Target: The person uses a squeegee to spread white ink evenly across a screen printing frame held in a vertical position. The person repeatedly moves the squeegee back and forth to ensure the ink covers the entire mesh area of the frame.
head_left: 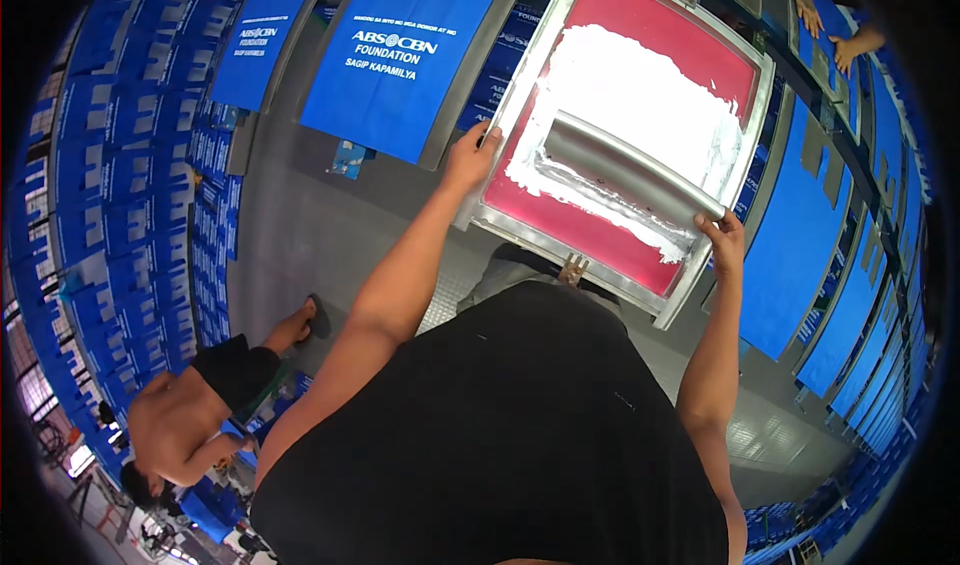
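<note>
A screen printing frame [528, 236] with a metal border and red mesh [640, 3] lies before me. Thick white ink [645, 85] covers much of the mesh, its edges ragged. Across the mesh rests a metal squeegee [625, 168], ink smeared along its near side. My right hand [722, 240] is closed on the squeegee's right end, with the thumb on the near side. At the frame's left edge, my left hand [472, 157] grips the metal border; some of its fingers are hidden.
Blue printed sheets lie on boards to the left [385, 95] and right [795, 235]. A co-worker's hands [845, 50] touch a blue sheet at the upper right. Another person [195, 405] bends down at the lower left, near hanging rows of blue sheets [110, 185].
</note>
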A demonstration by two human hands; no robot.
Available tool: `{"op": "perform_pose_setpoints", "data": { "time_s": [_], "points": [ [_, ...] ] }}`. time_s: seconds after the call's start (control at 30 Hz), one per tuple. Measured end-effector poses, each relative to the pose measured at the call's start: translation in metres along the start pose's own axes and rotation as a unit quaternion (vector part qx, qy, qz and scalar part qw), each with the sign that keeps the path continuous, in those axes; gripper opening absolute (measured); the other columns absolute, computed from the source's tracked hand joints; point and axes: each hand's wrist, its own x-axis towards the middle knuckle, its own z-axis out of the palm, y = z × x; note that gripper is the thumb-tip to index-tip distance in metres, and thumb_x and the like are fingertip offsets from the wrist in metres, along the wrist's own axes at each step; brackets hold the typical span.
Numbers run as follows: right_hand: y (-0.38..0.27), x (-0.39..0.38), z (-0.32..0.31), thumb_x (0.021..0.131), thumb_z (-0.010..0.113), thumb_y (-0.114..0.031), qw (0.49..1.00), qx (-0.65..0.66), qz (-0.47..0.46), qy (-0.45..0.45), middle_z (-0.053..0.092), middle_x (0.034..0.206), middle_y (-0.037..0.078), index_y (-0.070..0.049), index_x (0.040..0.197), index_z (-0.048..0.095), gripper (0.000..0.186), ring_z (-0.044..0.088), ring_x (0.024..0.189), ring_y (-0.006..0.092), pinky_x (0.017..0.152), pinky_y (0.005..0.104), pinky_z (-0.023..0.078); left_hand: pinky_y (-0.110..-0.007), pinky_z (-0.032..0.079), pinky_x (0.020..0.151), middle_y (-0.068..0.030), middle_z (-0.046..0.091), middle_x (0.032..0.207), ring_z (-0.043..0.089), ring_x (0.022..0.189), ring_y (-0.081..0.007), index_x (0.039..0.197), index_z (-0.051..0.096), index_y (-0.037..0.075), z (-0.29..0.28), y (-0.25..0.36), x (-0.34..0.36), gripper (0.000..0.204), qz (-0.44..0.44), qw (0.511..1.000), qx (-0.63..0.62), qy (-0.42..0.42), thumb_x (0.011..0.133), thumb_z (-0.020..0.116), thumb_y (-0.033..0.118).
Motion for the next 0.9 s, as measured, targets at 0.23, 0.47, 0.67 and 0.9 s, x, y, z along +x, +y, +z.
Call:
{"op": "perform_pose_setpoints", "data": {
  "time_s": [0.23,0.47,0.67,0.9],
  "points": [
    [-0.074,-0.058,0.032,0.066,0.065,-0.006,0.85,-0.515,-0.102,-0.052,0.066,0.093,0.013,-0.008,0.103,0.062,0.037,0.061,0.092,0.0309,0.102,0.0539,0.034,-0.045,0.041,0.093,-0.0162,0.053,0.126,0.051,0.114,-0.033,0.12,0.059,0.007,-0.018,0.12,-0.049,0.065,0.443,0.862,0.238,-0.066,0.069,0.078,0.041],
    [-0.074,-0.065,0.046,0.066,0.062,-0.003,0.858,-0.503,-0.084,-0.065,0.066,0.085,0.018,-0.006,0.102,0.065,0.036,0.062,0.086,0.0355,0.093,0.0497,0.04,-0.047,0.049,0.074,-0.0155,0.065,0.082,0.063,0.082,-0.0345,0.087,0.065,0.004,0.02,0.154,-0.027,0.021,0.384,0.791,0.398,-0.262,0.066,0.064,0.003],
    [-0.097,0.062,0.016,0.069,0.061,-0.006,0.795,-0.555,-0.234,0.066,0.067,0.087,0.013,-0.009,0.097,0.065,0.029,0.062,0.087,0.0311,0.087,0.0519,0.042,-0.044,0.048,0.082,-0.0142,0.066,0.091,0.062,0.091,-0.033,0.098,0.064,0.006,0.056,0.189,0.064,0.032,0.405,0.828,0.374,-0.107,0.066,0.068,0.007],
    [-0.049,0.051,0.047,0.071,0.057,0.002,0.774,-0.597,-0.209,0.023,0.06,0.098,0.011,-0.007,0.103,0.055,0.034,0.058,0.097,0.0289,0.095,0.0527,0.039,-0.043,0.043,0.084,-0.0111,0.056,0.096,0.055,0.097,-0.0293,0.102,0.061,0.009,0.076,0.125,0.033,0.035,0.421,0.823,0.372,-0.077,0.068,0.067,0.008]
  ]
}}
